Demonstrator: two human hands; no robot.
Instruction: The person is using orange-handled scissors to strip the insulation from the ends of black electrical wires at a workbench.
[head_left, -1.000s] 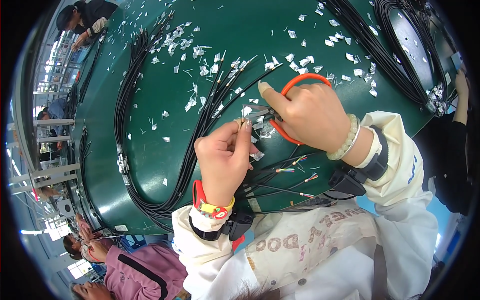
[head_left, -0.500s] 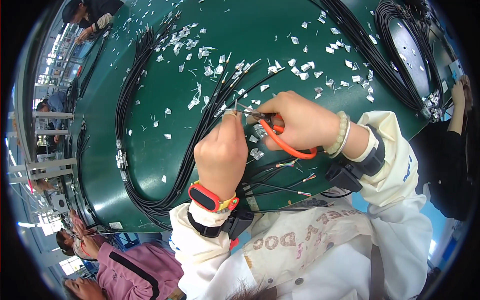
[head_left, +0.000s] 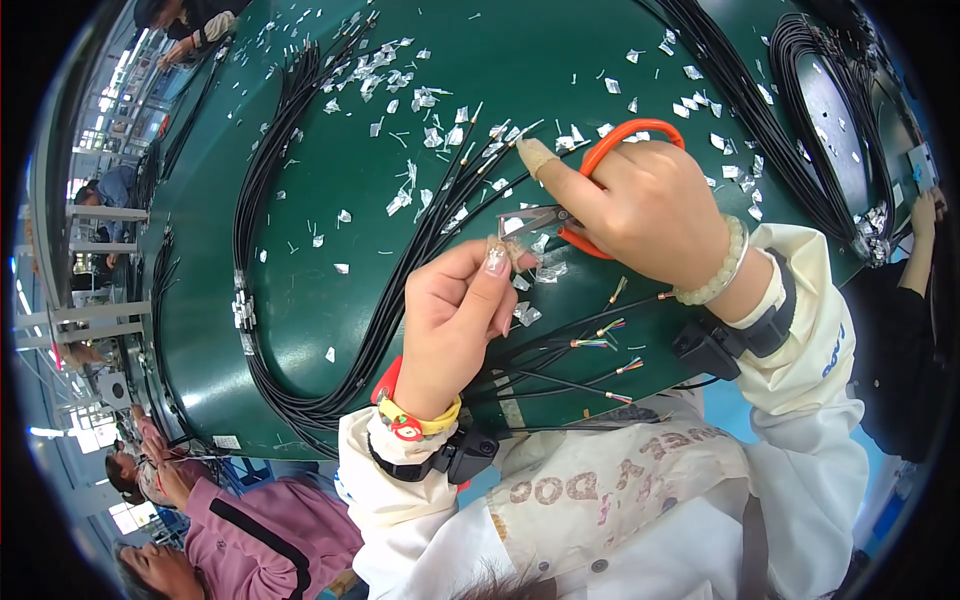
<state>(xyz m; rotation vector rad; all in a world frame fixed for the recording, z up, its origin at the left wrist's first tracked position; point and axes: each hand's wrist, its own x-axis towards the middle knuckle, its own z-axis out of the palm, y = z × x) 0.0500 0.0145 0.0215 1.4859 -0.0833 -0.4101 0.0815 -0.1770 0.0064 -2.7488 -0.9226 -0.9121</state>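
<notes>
Over a green table [head_left: 300,290] strewn with foil scraps [head_left: 342,268] and black cables [head_left: 268,130], a person's left hand [head_left: 440,315] pinches something unclear just beside the open blades of orange-handled scissors [head_left: 566,216] gripped in the right hand [head_left: 648,205], so any slip could cut skin.

Single head view: scene is being shot from the wearer's head, through the left fisheye, aimed down over the green worktable [head_left: 330,290]. Left hand [head_left: 450,305] and right hand [head_left: 650,205] are being framed at close range, near centre; white-and-cream work garment [head_left: 640,490] is being caught below, pink-sleeved co-worker [head_left: 270,545] lower left. Straight edges are being bent toward the rim.
</notes>
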